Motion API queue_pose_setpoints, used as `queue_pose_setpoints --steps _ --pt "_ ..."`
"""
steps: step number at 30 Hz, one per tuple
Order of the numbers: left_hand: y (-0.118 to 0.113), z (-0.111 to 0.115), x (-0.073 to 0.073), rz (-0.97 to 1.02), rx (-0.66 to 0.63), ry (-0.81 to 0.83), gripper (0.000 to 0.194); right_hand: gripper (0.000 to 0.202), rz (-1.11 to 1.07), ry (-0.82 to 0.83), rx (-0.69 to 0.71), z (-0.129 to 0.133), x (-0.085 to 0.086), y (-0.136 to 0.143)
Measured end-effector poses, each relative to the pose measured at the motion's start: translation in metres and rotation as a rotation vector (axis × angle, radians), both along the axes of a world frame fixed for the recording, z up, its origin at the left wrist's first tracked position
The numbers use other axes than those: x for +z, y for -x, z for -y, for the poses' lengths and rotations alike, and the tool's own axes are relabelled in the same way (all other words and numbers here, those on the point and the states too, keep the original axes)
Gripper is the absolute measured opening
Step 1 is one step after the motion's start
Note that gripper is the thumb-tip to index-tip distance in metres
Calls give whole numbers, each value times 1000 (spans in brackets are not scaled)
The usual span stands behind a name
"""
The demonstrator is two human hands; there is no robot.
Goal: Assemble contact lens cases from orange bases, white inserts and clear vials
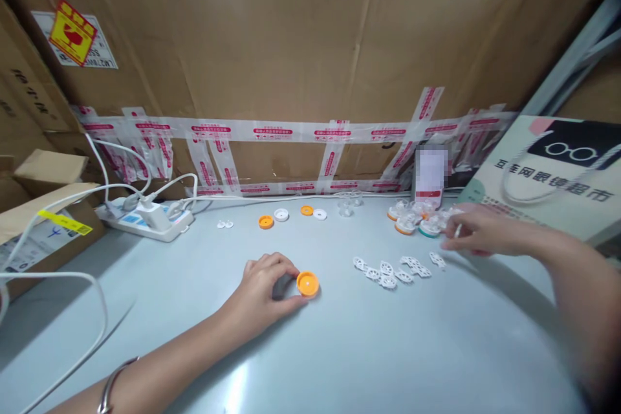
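Pale blue-grey tabletop [398,349], cardboard [291,32] behind. Left hand [264,284] grips orange round cup [308,284] by rim, between thumb and fingers, near tabletop centre. Cup judged light, stiff, slightly slippery plastic; take hold at opposite outer edges. Right hand [480,231] beside clear-topped discs [405,225], fingers bent; cannot tell whether gripping.

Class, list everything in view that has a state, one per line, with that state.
Left hand, pinching the orange cup
Orange cup, open side showing
Right hand, beside the clear pieces, grip unclear
White openwork pieces, lying loose
Power strip, plugs inserted
Phone, upright, screen lit
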State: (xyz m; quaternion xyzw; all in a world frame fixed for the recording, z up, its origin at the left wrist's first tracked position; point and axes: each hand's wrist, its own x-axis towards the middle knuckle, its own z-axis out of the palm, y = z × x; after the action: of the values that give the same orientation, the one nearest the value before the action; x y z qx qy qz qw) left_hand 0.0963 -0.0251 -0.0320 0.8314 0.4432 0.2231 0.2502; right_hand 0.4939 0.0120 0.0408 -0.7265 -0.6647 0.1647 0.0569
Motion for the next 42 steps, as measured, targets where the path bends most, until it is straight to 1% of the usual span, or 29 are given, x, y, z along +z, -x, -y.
queue_pose_setpoints --steps 1,3,5,8,10,12,13,15,16,18,20,22,24,25,28,29,31,32,34,37,40,42 --pt "0 0 0 -1 -3 -2 24 23 -35 82 -13 -1 -6 -7" --pt "1 1 1 -9 -4 4 25 22 -104 206 -22 -2 -17 -8" --pt "2 2 3 -13 -5 9 27 19 -167 270 -21 -3 -25 0" --pt "5 3 7 5 2 -19 31 12 -264 309 20 -7 -30 9" --pt "8 2 9 27 15 -60 31 10 -273 293 75 -9 -28 10" --pt "12 0 11 47 29 -103 27 12 -273 190 120 -11 -24 14" --pt "15 -2 12 57 34 -123 25 15 -290 105 134 -11 -21 20" --pt "21 -7 16 79 46 -152 22 22 -380 -53 144 -7 -14 39" --pt "24 -10 18 92 56 -157 22 25 -436 -107 140 -4 -11 53" --pt "32 -16 24 105 77 -149 23 27 -605 -171 192 5 -7 84" --pt "42 -23 29 71 78 -127 24 27 -755 -176 224 14 -8 115" --pt "51 -29 34 -10 40 -87 23 30 -889 -163 223 21 -13 141" --pt "57 -33 35 -65 6 -47 22 29 -987 -116 206 23 -20 158" --pt "58 -33 34 -57 9 -43 21 27 -1026 -89 188 22 -24 165" --pt "51 -27 30 90 28 -95 21 25 -1162 -9 127 20 -29 182" --pt "46 -23 28 150 2 -117 27 25 -1222 30 110 19 -30 188" --pt "35 -13 25 249 -76 -166 46 26 -1352 132 82 21 -28 201" --pt "29 -8 23 297 -91 -196 51 27 -1410 183 74 23 -28 207" --pt "19 1 20 376 -98 -246 51 26 -1487 258 76 29 -27 217" --pt "11 8 15 446 -77 -289 40 26 -1526 327 99 39 -27 226" --pt "10 9 11 499 -28 -279 43 27 -1562 358 88 46 -29 229" --pt "11 8 10 495 -59 -287 44 26 -1580 348 89 50 -29 229"
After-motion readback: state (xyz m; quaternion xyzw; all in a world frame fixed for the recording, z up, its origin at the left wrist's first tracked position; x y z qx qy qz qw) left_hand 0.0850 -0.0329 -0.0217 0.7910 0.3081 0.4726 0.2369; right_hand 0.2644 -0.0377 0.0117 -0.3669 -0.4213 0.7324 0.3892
